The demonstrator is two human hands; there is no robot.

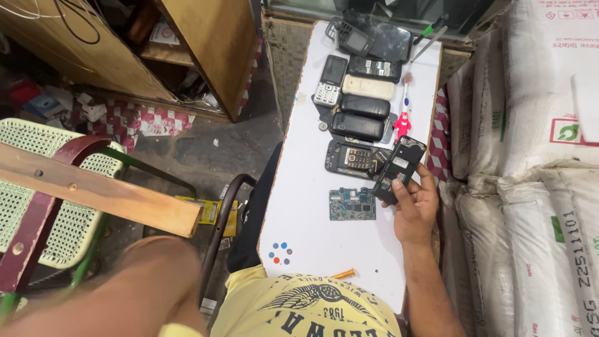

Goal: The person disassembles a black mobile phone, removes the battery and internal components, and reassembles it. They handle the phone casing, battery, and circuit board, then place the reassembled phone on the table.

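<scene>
Where the narrow white table (306,206) runs away from the seated person, the right hand (415,203) rests near its right edge, fingers (399,187) clamped around a black opened phone body (399,168) that is tilted up off the surface, its inner side facing the camera. Just left of the hand lies one bare blue-green circuit board (352,204), flat on the table and apart from the fingers. Beyond it sits one opened black phone chassis with exposed gold keypad contacts (352,158), close beside the held body. Farther along the table, a column holds four closed handsets: two black bar phones (359,126), one cream-coloured phone (368,87) and one dark phone (374,67) above it. One silver-and-black keypad phone (329,80) lies to the left of that column, and one black phone with a grey screen (350,39) rests at the far end beside a dark flat slab (390,42). One red-and-white toothbrush (404,115) lies along the right edge. One orange-handled tool (343,273) lies near the person's yellow printed shirt (306,306), next to a cluster of small coloured dots (281,253). The left arm (125,293) reaches out of the frame at lower left, blurred; the left hand itself is out of view. White woven sacks (530,162) are stacked to the right.
</scene>
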